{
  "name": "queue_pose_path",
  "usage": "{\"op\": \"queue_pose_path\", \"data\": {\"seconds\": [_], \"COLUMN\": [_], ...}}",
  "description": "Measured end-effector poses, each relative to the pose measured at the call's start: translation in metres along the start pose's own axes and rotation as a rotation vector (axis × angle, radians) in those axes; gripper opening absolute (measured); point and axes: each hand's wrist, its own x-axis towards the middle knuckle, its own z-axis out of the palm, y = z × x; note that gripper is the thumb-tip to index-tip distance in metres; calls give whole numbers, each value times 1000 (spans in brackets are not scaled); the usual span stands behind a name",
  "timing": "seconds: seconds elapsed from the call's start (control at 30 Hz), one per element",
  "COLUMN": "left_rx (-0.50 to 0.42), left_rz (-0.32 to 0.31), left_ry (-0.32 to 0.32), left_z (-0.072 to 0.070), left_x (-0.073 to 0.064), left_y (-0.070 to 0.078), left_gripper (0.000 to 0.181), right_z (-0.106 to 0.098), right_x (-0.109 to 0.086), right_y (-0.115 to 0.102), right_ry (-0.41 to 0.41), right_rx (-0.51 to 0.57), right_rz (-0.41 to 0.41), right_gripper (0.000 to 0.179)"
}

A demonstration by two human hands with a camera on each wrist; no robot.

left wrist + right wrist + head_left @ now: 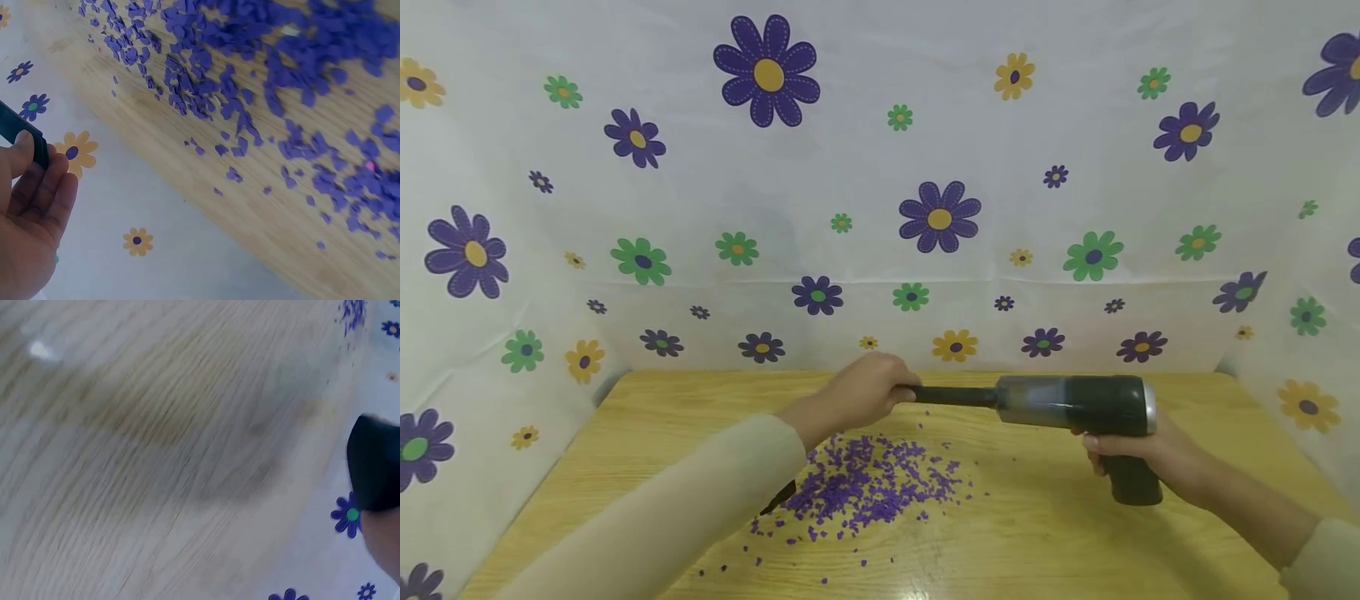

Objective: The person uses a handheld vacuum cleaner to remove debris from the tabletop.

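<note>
A black handheld vacuum (1105,402) with a see-through dust cup (1032,400) is held level above the table, its narrow nozzle (955,396) pointing left. My right hand (1168,454) grips the handle (1133,482); the handle's dark end (378,465) shows in the right wrist view. With thumb and fingers, my left hand (867,390) pinches the nozzle's far end, seen also in the left wrist view as a dark tube (19,128). Small purple paper scraps (880,487) lie scattered on the table below and in front of the left hand.
A light wooden table (1022,533) reaches back to a white flowered cloth (850,150) that hangs behind and on both sides. Some black object (781,497) shows beside the left sleeve, mostly hidden, so its kind is unclear.
</note>
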Motion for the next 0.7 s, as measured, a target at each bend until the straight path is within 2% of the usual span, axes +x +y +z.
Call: {"op": "queue_pose_path", "data": {"seconds": [0.13,0.23,0.33,0.43,0.53,0.7], "left_rx": [-4,-2,25,71,87,66], "left_rz": [-43,-64,-68,-83,-121,-165], "left_ry": [-34,-52,-50,-46,-65,-109], "left_z": [9,16,23,33,42,49], "left_x": [12,20,29,39,46,54], "left_y": [1,3,3,0,-3,-6], "left_gripper": [20,21,21,21,20,20], "right_z": [-5,-8,-11,-13,-15,-22], "right_x": [2,4,7,12,17,28], "right_y": [7,13,21,32,45,57], "right_ry": [179,283,364,429,459,456], "right_rx": [-86,-152,-213,-230,-231,-224], "right_rz": [121,145,131,87,35,-33], "right_gripper": [26,32,37,42,45,46]}}
